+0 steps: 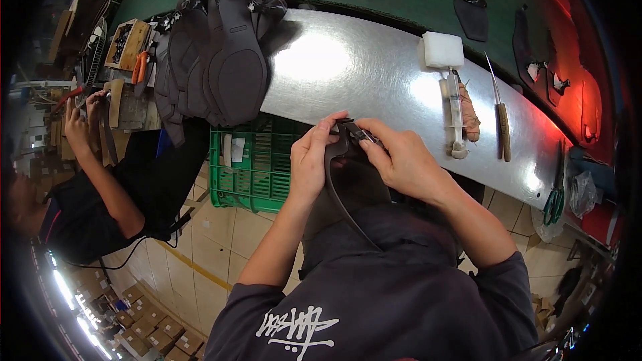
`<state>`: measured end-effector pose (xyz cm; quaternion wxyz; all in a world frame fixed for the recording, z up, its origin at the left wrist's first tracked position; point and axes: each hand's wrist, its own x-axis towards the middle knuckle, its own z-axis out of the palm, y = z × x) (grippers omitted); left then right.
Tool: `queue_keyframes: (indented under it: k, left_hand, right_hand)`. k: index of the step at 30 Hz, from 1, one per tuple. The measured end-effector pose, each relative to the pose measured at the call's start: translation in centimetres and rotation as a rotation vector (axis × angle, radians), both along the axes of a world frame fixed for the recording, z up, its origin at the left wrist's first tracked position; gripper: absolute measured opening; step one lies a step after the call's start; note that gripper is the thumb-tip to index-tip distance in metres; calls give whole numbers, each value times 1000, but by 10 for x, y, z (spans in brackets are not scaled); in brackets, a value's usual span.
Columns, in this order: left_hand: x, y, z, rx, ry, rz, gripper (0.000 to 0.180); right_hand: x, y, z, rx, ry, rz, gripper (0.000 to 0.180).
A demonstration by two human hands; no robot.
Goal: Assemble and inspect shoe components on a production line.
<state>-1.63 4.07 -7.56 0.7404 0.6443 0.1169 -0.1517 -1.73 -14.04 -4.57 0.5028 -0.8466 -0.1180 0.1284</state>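
Observation:
In front of my body, above my lap, both hands hold a dark sandal sole (340, 194), seen edge-on with its long end hanging down toward my shirt. My left hand (309, 160) grips its upper end, fingers curled round the edge and thumb up. My right hand (404, 157) pinches a small dark strap piece (365, 135) with a shiny part at the top of the sole. The fingertips of the two hands nearly meet there, and they partly hide how the strap sits on the sole.
Grey sandal soles (234, 73) lie heaped on the metal table (374, 60). To the right are a white foam block (443, 49), a syringe (457, 110), a wooden-handled pointed tool (503, 127) and green-handled scissors (554, 206). A green crate (251, 202) stands below; a co-worker (100, 180) works at left.

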Motion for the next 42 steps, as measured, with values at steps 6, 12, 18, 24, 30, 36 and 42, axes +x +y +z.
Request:
queue_keyframes:
  k: [6, 12, 18, 24, 30, 36, 42]
  left_hand:
    - [0, 0, -1, 20, -18, 2, 41]
    - [0, -2, -3, 30, -19, 16, 40]
    - [-1, 1, -10, 25, -73, 4, 40]
    - [-1, -3, -1, 67, -54, 4, 42]
    - [-2, -4, -4, 175, -204, -4, 42]
    - [-2, -7, -3, 204, -211, -14, 40]
    - [-2, -6, -8, 222, -233, 12, 41]
  right_hand:
    - [1, 2, 7, -157, -22, 24, 29]
    - [8, -1, 14, -206, 60, 85, 29]
    - [14, 3, 20, -186, 108, 110, 27]
    - [16, 0, 24, -186, 120, 129, 25]
    - [21, 2, 25, -314, 63, 199, 24]
    - [27, 2, 31, -378, 103, 253, 27]
    - [31, -2, 28, -362, 103, 289, 25]
